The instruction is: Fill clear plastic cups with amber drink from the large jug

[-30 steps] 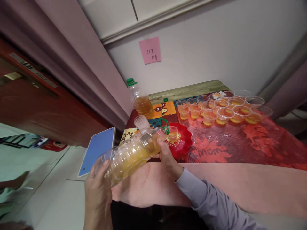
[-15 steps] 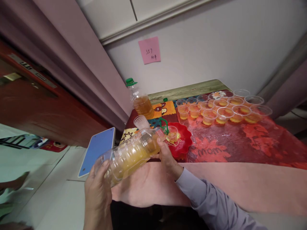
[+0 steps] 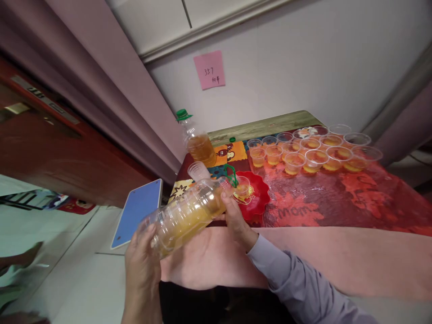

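A clear ribbed plastic bottle (image 3: 189,216) with yellow liquid lies tilted across both hands, its neck toward the right. My left hand (image 3: 143,252) is closed round the bottle's base. Near the neck, my right hand (image 3: 234,216) grips the same bottle. A green strap (image 3: 231,174) shows at the bottle's mouth. Just past the mouth, a clear plastic cup (image 3: 243,185) stands on a red scalloped plate (image 3: 261,198), and some liquid shows in it. Behind the bottle are stacked clear cups (image 3: 198,171).
A second bottle (image 3: 201,148) of amber liquid with a green cap stands at the table's back left. Several clear cups (image 3: 315,159) with yellow liquid fill the back right of the table. A blue board (image 3: 138,211) is at the left, below a red door (image 3: 67,144).
My left hand has risen slightly and shifted right, tipping the bottle's base up a little. My right hand stays almost in place at the neck.
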### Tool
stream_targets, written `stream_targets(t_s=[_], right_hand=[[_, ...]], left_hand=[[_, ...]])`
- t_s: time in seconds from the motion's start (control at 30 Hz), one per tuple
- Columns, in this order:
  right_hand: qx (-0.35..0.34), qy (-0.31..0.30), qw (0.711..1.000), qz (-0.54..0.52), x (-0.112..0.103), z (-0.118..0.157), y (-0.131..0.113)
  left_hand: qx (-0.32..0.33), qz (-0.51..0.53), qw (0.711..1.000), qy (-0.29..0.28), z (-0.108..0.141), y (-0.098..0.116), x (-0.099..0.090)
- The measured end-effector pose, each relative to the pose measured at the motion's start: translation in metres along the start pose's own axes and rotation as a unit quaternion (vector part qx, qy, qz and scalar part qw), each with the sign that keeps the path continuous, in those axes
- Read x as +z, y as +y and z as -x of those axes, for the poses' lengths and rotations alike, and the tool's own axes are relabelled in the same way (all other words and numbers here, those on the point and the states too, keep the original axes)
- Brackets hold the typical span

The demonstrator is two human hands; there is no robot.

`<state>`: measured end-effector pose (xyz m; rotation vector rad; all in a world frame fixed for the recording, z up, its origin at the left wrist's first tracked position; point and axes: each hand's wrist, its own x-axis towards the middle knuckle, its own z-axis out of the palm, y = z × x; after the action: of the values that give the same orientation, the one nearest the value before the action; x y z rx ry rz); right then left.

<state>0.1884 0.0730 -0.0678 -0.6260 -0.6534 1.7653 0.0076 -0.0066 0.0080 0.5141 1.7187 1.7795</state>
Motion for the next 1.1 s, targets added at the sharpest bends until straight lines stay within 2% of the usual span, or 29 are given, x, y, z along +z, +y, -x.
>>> stream_targets(t_s=[0.13, 0.23, 0.4, 0.53, 0.63, 0.8, 0.93, 1.03, 1.1], right_hand=[[-0.058, 0.014, 0.998, 0.013, -0.004, -0.001, 0.001], [-0.083, -0.017, 0.996, -0.001, -0.007, -0.003, 0.000], [-0.071, -0.076, 0.993, -0.051, -0.004, -0.002, -0.001], [-0.045, -0.105, 0.993, -0.012, -0.002, 0.001, 0.004], [-0.045, -0.092, 0.994, 0.049, -0.002, 0.001, 0.008], [-0.074, -0.070, 0.986, 0.129, -0.003, 0.001, 0.018], [-0.103, -0.031, 0.982, 0.158, -0.001, 0.001, 0.024], [-0.136, 0.011, 0.977, 0.166, -0.005, -0.002, 0.009], [-0.170, 0.017, 0.960, 0.222, -0.013, -0.007, -0.015]], left_hand=[[-0.002, 0.067, 0.998, -0.014, -0.009, -0.020, -0.004], [-0.011, 0.122, 0.992, -0.005, -0.011, -0.040, -0.002], [-0.022, 0.183, 0.983, 0.000, -0.005, -0.067, 0.002], [-0.041, 0.248, 0.968, -0.025, 0.000, -0.085, 0.001], [-0.043, 0.283, 0.957, -0.049, -0.003, -0.096, -0.002], [-0.069, 0.298, 0.950, -0.058, -0.015, -0.106, -0.010], [-0.071, 0.321, 0.941, -0.085, -0.021, -0.111, -0.016], [-0.093, 0.344, 0.929, -0.102, -0.022, -0.112, -0.018], [-0.104, 0.357, 0.921, -0.111, -0.021, -0.112, -0.019]])
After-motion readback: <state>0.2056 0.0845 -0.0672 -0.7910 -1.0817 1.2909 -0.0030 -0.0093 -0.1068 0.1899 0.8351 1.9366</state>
